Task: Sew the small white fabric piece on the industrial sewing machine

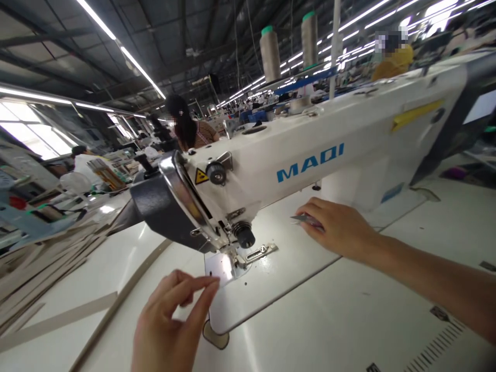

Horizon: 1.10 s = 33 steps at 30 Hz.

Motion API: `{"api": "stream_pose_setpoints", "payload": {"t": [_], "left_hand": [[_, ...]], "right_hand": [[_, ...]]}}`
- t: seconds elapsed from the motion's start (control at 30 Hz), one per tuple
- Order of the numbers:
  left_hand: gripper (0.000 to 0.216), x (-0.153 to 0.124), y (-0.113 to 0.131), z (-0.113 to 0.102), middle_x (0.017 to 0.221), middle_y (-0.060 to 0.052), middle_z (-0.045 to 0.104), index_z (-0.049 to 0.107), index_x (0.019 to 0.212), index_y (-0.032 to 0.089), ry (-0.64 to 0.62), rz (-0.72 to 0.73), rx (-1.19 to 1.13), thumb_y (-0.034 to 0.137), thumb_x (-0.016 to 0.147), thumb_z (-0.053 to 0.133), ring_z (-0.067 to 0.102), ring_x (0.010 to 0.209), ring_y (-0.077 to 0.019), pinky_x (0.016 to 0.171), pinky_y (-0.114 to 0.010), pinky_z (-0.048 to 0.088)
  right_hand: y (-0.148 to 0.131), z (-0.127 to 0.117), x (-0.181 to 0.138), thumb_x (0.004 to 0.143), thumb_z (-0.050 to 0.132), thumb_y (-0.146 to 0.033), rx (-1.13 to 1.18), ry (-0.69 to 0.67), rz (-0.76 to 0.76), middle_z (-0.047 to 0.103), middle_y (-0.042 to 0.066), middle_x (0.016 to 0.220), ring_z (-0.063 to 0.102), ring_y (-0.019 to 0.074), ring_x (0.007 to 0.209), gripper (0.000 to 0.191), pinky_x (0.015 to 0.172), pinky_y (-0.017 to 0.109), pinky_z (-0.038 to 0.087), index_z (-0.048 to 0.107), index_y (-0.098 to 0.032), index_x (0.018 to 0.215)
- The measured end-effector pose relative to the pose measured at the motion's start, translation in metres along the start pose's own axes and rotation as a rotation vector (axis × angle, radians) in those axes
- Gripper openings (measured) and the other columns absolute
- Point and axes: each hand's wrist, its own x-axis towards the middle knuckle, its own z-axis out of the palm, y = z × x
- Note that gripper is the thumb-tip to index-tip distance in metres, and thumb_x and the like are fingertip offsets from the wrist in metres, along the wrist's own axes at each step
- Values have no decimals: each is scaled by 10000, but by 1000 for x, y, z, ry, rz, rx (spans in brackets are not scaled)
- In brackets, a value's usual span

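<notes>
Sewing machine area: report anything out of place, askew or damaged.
Nothing looks damaged or spilled. The sewing machine sits on the white table. The left hand pinches its fingertips together near the needle plate; the right hand rests on the machine bed over a small flat object. Cut strips pile loosely at the table's left.

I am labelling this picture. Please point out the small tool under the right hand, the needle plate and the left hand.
small tool (pixel 300 219), head view, its tip.
needle plate (pixel 220 266), head view, flat metal.
left hand (pixel 170 325), head view, its back.
</notes>
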Motion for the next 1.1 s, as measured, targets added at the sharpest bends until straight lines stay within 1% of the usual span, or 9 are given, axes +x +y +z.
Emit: {"api": "stream_pose_setpoints", "payload": {"t": [0.07,0.13,0.23,0.33,0.43,0.53,0.6,0.8,1.1], "left_hand": [[181,19,1,9,692,21,456,688,798,279,70,3,-32,445,816,619,472,641,-131,419,-209,347],[127,29,-1,17,686,22,451,689,789,260,134,74,2,364,821,623,449,643,-134,507,-236,381],[85,30,-3,26,679,24,470,683,807,241,202,184,105,302,826,627,445,656,-145,620,-296,370],[75,28,-3,29,667,21,478,688,829,228,267,295,176,284,830,638,448,647,-147,628,-319,326],[75,28,-1,30,651,17,457,685,808,197,310,326,176,259,826,645,444,635,-145,625,-320,317],[69,29,0,29,639,18,437,673,780,181,351,326,172,235,818,653,443,631,-145,645,-324,328],[63,29,1,28,645,17,438,671,780,180,367,315,165,231,814,657,448,635,-145,661,-328,337],[48,27,0,24,650,15,445,674,782,189,358,318,165,228,808,664,449,638,-147,650,-328,323],[50,32,-3,29,644,12,445,662,769,176,331,349,190,202,812,652,437,635,-152,627,-318,310]], "right_hand": [[2,1,-1,888,557,-196,8,3,18,568,-40,1031,570,149,795,194,624,279,422,529,-247,1073],[3,0,-2,886,547,-202,21,-1,21,565,-43,1034,574,148,790,195,623,277,425,526,-253,1072],[4,-1,-2,890,524,-217,28,-3,20,569,-40,1031,572,148,782,188,619,272,419,528,-252,1074],[4,0,-2,879,509,-246,22,13,22,578,-40,1005,567,145,764,176,605,269,405,537,-256,1052],[4,2,-1,870,492,-277,9,11,28,582,-41,992,563,144,755,176,594,267,398,542,-261,1038],[4,2,-1,869,479,-285,6,11,34,579,-44,992,561,143,747,185,597,267,398,540,-266,1042],[4,2,-1,867,477,-285,13,14,38,575,-49,987,559,140,740,179,600,266,401,539,-268,1035],[5,4,-1,869,489,-296,12,4,54,568,-66,993,567,124,740,179,611,269,407,527,-290,1043],[4,2,-2,872,478,-297,34,-3,52,571,-62,986,566,127,743,169,622,276,417,523,-290,1035]]}}
